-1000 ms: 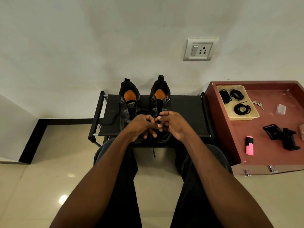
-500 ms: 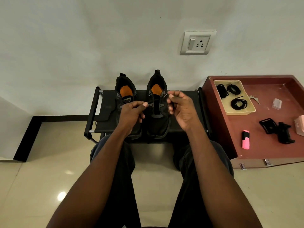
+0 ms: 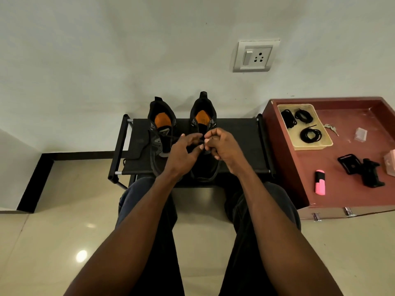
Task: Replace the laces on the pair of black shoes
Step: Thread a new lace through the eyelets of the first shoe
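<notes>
This looks like a room in a home, probably an entryway or a bedroom corner. A plain white wall with a switch-and-socket plate (image 3: 254,56) in the upper right of the frame meets glossy beige floor tiles (image 3: 64,242) edged by a black skirting strip (image 3: 34,182) at the left. At centre a low black fabric shoe rack (image 3: 239,144) stands against the wall, and at the right sits a reddish wooden table (image 3: 342,189) with a raised rim carrying small household odds and ends.

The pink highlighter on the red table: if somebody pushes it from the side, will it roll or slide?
The pink highlighter lies flat on the red table, so tipping seems unlikely. Its body looks flattish, so it would probably slide rather than roll. It appears small and plastic, likely light.
</notes>
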Demonstrator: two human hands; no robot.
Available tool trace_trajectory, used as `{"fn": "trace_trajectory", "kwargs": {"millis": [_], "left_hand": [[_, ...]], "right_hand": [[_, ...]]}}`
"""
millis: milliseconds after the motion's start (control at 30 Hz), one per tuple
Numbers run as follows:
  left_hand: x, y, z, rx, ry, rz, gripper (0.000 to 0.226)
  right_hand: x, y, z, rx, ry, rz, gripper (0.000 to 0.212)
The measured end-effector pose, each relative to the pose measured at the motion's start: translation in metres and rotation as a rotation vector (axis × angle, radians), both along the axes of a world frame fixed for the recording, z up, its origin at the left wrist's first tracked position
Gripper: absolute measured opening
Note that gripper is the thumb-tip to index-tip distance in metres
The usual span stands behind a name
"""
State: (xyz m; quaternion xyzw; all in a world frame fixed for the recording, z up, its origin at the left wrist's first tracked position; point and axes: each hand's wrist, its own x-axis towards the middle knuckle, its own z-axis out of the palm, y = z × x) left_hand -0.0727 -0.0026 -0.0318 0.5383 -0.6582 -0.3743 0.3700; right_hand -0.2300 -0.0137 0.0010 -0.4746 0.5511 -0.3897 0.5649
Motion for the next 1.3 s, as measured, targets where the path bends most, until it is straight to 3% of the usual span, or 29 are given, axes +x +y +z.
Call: {"fn": "trace_trajectory", "kwargs": {"millis": [100,200,400,500,567,667,733,800,1000,1167,1300], "left_hand": [[0.001,-0.002,0.003,0.013,0.060,0.073,0.012],[0.010,-0.009,0.003,0.003,0.047,0.328,0.012],[0.031,-0.017,0.009,0.026,0.224,0.868,0.017],[0.032,-0.016,0.010,0.041,0.252,1.003,0.018],[0.029,-0.015,0.007,-0.041,0.084,0.934,0.024],[0.016,-0.014,0.001,-0.169,-0.080,0.547,0.051],[0.006,-0.013,-0.008,-0.208,-0.162,0.267,0.049],[-0.001,-0.012,-0.015,-0.162,-0.200,0.119,0.047],[-0.006,-0.019,-0.015,-0.095,-0.194,0.093,0.033],[-0.013,-0.018,-0.007,-0.143,-0.097,0.061,0.018],[-0.015,-0.019,-0.012,-0.186,-0.046,0.103,0.017]], "right_hand": [[-0.001,-0.005,-0.001,-0.004,0.012,-0.021,0.007],[-0.011,-0.009,-0.005,-0.001,-0.034,-0.094,0.005],[-0.027,-0.012,-0.012,-0.022,-0.018,-0.165,0.009],[-0.023,-0.013,-0.019,-0.020,-0.012,-0.158,0.012],[-0.019,-0.013,-0.023,-0.033,-0.021,-0.181,0.008],[-0.010,-0.011,-0.027,-0.045,0.031,-0.167,0.009],[-0.005,-0.011,-0.029,-0.059,0.069,-0.134,0.011],[-0.003,-0.013,-0.030,-0.052,0.053,-0.105,0.011],[-0.004,-0.014,-0.026,-0.022,-0.064,-0.112,0.008],[-0.006,-0.017,-0.031,-0.041,0.050,-0.134,0.009],[-0.008,-0.020,-0.032,0.003,0.020,-0.154,0.015]]}}
